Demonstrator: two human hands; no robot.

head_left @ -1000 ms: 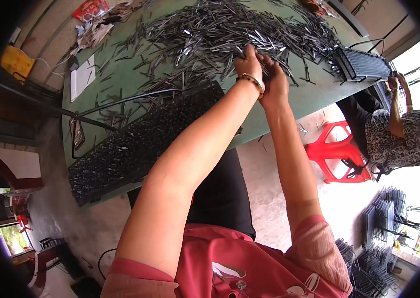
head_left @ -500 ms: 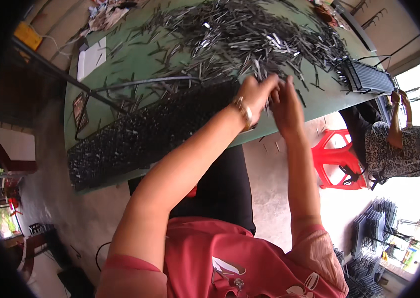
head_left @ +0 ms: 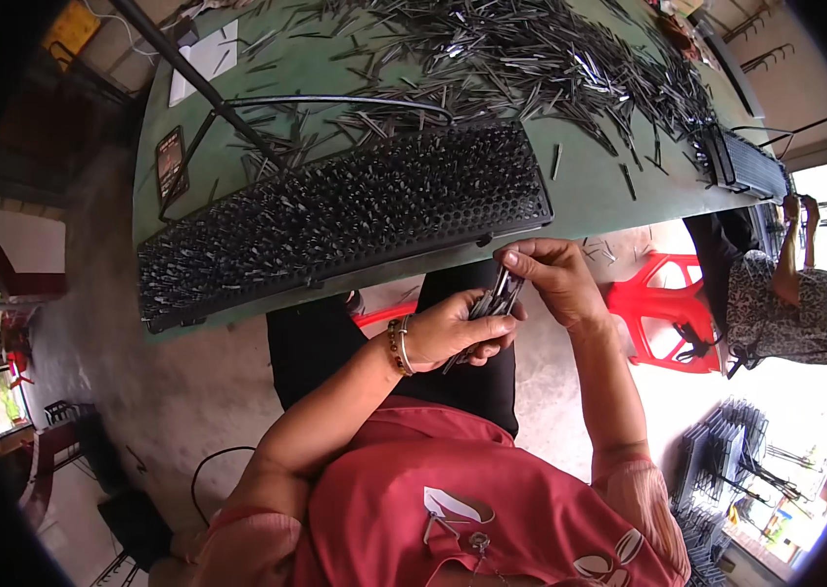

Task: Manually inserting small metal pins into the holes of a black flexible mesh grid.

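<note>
A green table (head_left: pixel 585 191) spreads before me, thin dark strips (head_left: pixel 570 78) heaped across its far part. Along its near edge lies a long black tray (head_left: pixel 523 203), bristling with strips, round holes showing at its right end. Near that end, my left hand (head_left: pixel 448 331) curls around a small bundle of strips (head_left: pixel 505 292); my right hand (head_left: pixel 562 282) pinches its upper ends between thumb and fingers.

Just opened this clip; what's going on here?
The person's left hand grips a bundle of thin dark strips while the right hand holds its upper end. Beyond them, a long black perforated rack, mostly filled with dark pieces, lies along the green table's near edge, with a loose heap of strips behind it.
</note>
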